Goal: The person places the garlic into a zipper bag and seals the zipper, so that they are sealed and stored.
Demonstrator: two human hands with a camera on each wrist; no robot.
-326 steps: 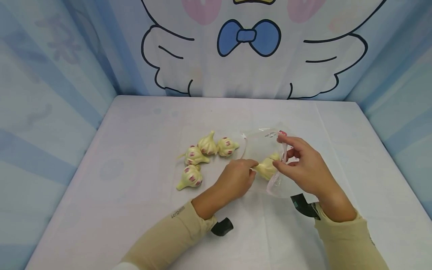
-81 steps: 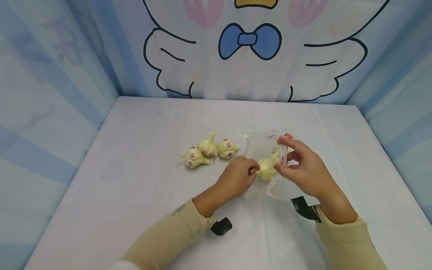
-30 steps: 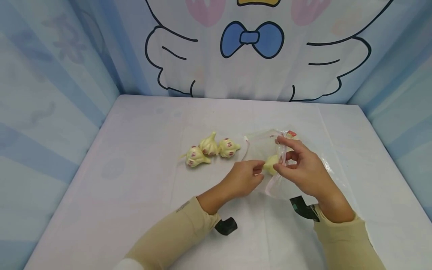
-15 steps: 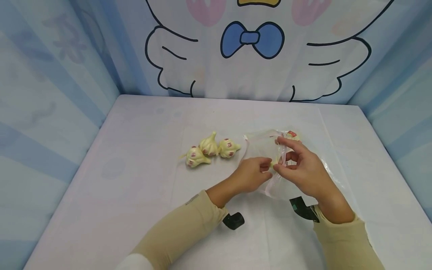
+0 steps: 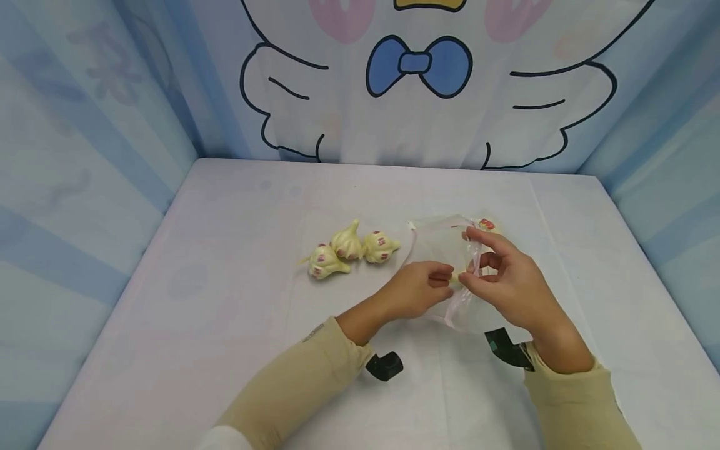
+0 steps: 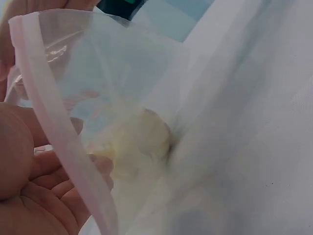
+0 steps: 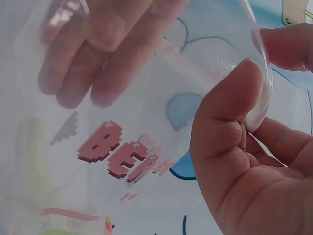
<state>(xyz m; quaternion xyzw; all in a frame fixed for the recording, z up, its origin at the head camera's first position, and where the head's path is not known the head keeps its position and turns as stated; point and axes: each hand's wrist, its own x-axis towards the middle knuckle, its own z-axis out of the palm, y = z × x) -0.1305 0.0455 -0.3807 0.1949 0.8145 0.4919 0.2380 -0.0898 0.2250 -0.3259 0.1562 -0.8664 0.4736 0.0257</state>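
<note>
A clear zip bag point(image 5: 435, 240) with a pink-edged mouth lies at mid-table. My right hand point(image 5: 514, 284) pinches the edge of its mouth between thumb and fingers. Inside the mouth is my left hand point(image 5: 419, 290), its thumb and fingers apart and loosely extended, seen through the film in the right wrist view. Just beyond those fingertips, a pale garlic bulb point(image 6: 146, 134) shows blurred through the plastic in the left wrist view. In the head view, the hands mostly hide the bag's contents. Red lettering point(image 7: 120, 154) is printed on the bag.
Left of the bag, three garlic bulbs with purplish marks sit close together: one in front point(image 5: 325, 262), one behind point(image 5: 347, 242), one nearest the bag point(image 5: 379, 247). A white cloth covers the table point(image 5: 214, 300). Printed curtains point(image 5: 84, 156) enclose its sides and back.
A garlic bulb has left the outside group, and three stay there. My left hand carried a bulb rightward into the bag, and its fingers have parted from it. The right hand keeps its grip.
</note>
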